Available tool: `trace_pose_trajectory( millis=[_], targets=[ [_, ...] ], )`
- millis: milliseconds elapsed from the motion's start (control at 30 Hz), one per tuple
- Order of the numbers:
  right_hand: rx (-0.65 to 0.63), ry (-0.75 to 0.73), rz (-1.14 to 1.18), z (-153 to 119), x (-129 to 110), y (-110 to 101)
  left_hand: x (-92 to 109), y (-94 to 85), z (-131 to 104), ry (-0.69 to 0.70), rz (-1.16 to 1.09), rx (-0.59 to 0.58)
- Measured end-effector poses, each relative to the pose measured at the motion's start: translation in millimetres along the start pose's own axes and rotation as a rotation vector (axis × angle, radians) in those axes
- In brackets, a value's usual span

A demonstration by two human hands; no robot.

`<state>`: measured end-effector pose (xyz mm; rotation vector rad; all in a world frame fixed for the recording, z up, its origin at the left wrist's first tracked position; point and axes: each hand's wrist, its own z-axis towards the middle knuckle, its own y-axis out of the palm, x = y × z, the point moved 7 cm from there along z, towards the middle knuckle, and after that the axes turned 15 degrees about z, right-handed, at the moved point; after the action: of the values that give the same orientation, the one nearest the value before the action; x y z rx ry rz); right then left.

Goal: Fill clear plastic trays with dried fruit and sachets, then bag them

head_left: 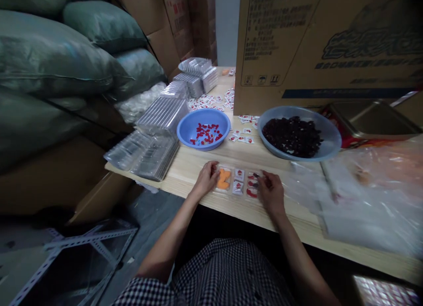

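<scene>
A clear plastic tray [232,194] lies near the table's front edge. Its left part holds orange pieces [224,178], the middle two small white packets [238,181], the right red and dark pieces [251,191]. My left hand [209,177] has its fingers closed on the tray's left edge. At the right end, my right hand [271,190] has bent fingers over the dark pieces; whether they pinch anything is hidden. Beyond the tray stand a blue basin [183,136] of red pieces and a pale blue basin [332,141] of dark pieces.
Stacked clear trays [160,116] line the table's left side. White packets [206,102] lie scattered behind the blue basin. A large cardboard box [297,46] stands at the back right, near a metal tin [373,116]. Plastic bags [373,196] cover the right side.
</scene>
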<state>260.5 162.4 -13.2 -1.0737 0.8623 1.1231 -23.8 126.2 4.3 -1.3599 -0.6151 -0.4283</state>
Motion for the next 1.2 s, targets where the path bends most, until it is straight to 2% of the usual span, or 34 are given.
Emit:
trace_pose_trajectory(
  millis=[100,233,333,433,500,567,667,733,800,867,933,1033,1100,1200],
  targets=[
    [-0.072,-0.030,-0.110,11.2,3.4,7.4,-3.1,-0.9,3.7,-0.041,0.091,0.025],
    [-0.052,-0.043,-0.302,19.6,-3.8,11.0,-0.7,-10.4,8.6,-0.113,0.278,0.125],
    [-0.092,-0.005,-0.256,15.1,-7.9,10.7,2.6,-7.8,5.5,-0.145,0.308,0.052],
    [-0.134,0.124,-0.073,-1.3,-3.7,2.8,8.9,-3.1,-10.4,-0.100,0.240,-0.006],
    [-0.129,0.218,0.099,-16.1,-0.6,-5.5,11.1,2.0,-25.4,-0.088,0.104,-0.027],
    [-0.111,0.301,0.303,-29.8,0.5,-13.8,11.6,10.4,-40.0,-0.119,-0.146,-0.050],
    [-0.059,0.412,0.558,-41.8,-0.8,-26.6,13.9,26.6,-57.8,-0.263,-0.613,-0.094],
    [-0.034,0.483,0.642,-43.5,-2.7,-35.0,21.9,34.7,-68.6,-0.374,-0.845,-0.128],
    [-0.017,0.531,0.678,-40.8,-6.0,-42.5,38.3,42.3,-80.7,-0.449,-0.990,-0.233],
    [0.006,0.535,0.681,-34.7,-11.0,-49.5,58.6,51.4,-94.8,-0.496,-1.084,-0.387],
    [0.013,0.504,0.658,-26.8,-17.4,-54.9,74.3,61.1,-107.5,-0.538,-1.139,-0.495],
    [-0.039,0.397,0.537,-16.2,-29.0,-67.3,80.3,73.3,-113.0,-0.605,-1.201,-0.462],
    [-0.045,0.292,0.319,-14.4,-36.2,-88.7,76.4,79.2,-109.4,-0.652,-1.244,-0.402],
    [0.011,0.136,-0.168,-23.9,-44.1,-134.4,65.9,80.2,-100.1,-0.719,-1.302,-0.330]
  ],
)
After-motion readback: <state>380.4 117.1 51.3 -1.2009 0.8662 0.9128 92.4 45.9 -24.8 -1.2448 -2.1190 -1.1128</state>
